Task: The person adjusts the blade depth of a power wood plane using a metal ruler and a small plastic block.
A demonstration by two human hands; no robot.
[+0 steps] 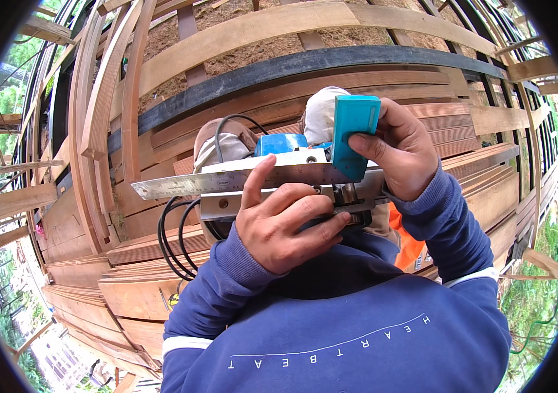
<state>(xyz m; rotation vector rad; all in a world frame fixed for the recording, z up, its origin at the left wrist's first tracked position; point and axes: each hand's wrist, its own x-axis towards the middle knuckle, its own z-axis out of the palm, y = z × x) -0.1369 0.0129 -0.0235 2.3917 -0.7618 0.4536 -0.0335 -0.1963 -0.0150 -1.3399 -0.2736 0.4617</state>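
Note:
An electric planer with a blue body rests upside down on my lap, its metal sole facing up and its cutter drum showing. Across the sole lies the steel blade of a try square. My right hand pinches the square's teal handle between thumb and fingers, at the planer's right part. My left hand curls over the near edge of the planer, one finger raised beside the blade and another by the cutter drum. Its thumb is hidden.
Black cable loops at the planer's left. Stacked wooden boards lie around me, with long beams at the left. A dark rail crosses beyond my knees, bare ground showing between slats. Something orange lies under my right arm.

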